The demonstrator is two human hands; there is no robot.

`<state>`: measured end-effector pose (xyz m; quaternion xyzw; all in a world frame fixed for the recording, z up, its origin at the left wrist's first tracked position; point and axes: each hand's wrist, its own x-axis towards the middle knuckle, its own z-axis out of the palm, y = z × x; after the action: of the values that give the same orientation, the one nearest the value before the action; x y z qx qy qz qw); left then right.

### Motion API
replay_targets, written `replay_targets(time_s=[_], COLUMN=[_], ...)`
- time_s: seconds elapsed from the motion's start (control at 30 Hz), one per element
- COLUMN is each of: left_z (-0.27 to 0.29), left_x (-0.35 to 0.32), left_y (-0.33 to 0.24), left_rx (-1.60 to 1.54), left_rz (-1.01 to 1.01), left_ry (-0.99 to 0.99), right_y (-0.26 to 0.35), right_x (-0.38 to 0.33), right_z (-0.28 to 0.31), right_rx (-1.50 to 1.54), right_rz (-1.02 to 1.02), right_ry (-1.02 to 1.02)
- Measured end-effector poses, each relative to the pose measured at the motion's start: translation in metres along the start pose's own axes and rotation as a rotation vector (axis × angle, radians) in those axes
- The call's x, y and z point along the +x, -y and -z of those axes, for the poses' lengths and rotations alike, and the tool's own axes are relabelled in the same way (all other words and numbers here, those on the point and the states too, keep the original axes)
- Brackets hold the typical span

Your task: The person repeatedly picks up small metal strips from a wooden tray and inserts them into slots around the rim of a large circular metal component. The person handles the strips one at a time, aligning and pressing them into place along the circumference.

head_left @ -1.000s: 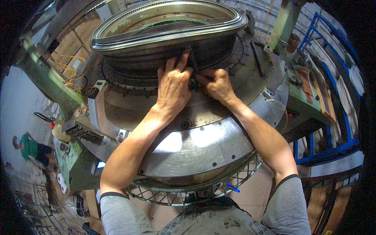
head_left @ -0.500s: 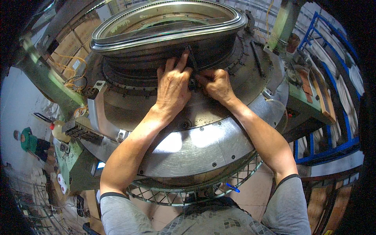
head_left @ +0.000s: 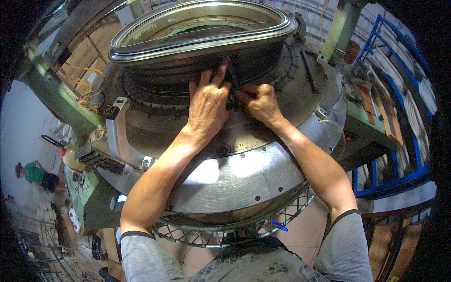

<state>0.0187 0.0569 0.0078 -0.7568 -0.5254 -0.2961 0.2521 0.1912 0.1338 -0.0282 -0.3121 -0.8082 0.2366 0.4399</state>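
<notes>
Dark strip (head_left: 231, 75), narrow and near upright, stands against the black ribbed band (head_left: 155, 77) of a large round machine, directly between the two hands and at the far side of the drum as the person leans over it.

Nearest the person: grey short sleeves and both bare forearms reach over a wire lattice ring (head_left: 211, 232) that skirts the machine's lower edge. A small blue item (head_left: 280, 226) sits on that ring at the right.

Beyond it: a broad polished metal plate (head_left: 235, 181) curves around the drum, with bolt heads along its edge.

At the work point: the left hand (head_left: 206, 105) lies palm down on the drum, fingers spread and extended, the index fingertip touching the dark strip near its top. It grips nothing that can be seen. The right hand (head_left: 260, 103) is curled into a loose fist just beside the left, fingers bunched at the foot of the strip; whether it actually pinches the strip or a small part cannot be told.

Above: a bright metal rim (head_left: 197, 35), oval in this view, caps the machine.

Periphery: a green machine frame (head_left: 89, 190) at the left, blue steel racking (head_left: 399, 174) at the right, and another person in green (head_left: 34, 173) far off at the left.
</notes>
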Motion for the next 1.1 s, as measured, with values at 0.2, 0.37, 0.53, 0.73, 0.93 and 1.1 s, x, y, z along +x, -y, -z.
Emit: replay_targets(time_s=[0.2, 0.37, 0.53, 0.73, 0.93, 1.1], left_z=[0.0029, 0.0055, 0.0071, 0.0078, 0.0067, 0.0053], left_x=[0.0007, 0.0015, 0.0024, 0.0029, 0.0036, 0.0027], left_y=[-0.0014, -0.0008, -0.0002, 0.0012, 0.0043, 0.0066], left_rx=[0.075, 0.115, 0.138, 0.098, 0.080, 0.105], left_rz=[-0.005, -0.023, -0.028, -0.012, -0.026, -0.049], left_ry=[0.040, 0.066, 0.092, 0.103, 0.077, 0.079], right_y=[-0.0006, 0.0024, 0.0048, 0.0052, 0.0079, 0.0081], right_x=[0.0001, -0.0003, -0.0013, -0.0004, -0.0011, -0.0003], right_z=[-0.0013, -0.0009, 0.0006, -0.0006, 0.0023, 0.0006], right_rx=[-0.036, -0.045, -0.056, -0.006, -0.073, -0.058], right_rz=[-0.007, 0.024, -0.013, 0.018, -0.011, 0.032], right_ry=[-0.016, -0.038, -0.013, -0.038, -0.004, -0.034])
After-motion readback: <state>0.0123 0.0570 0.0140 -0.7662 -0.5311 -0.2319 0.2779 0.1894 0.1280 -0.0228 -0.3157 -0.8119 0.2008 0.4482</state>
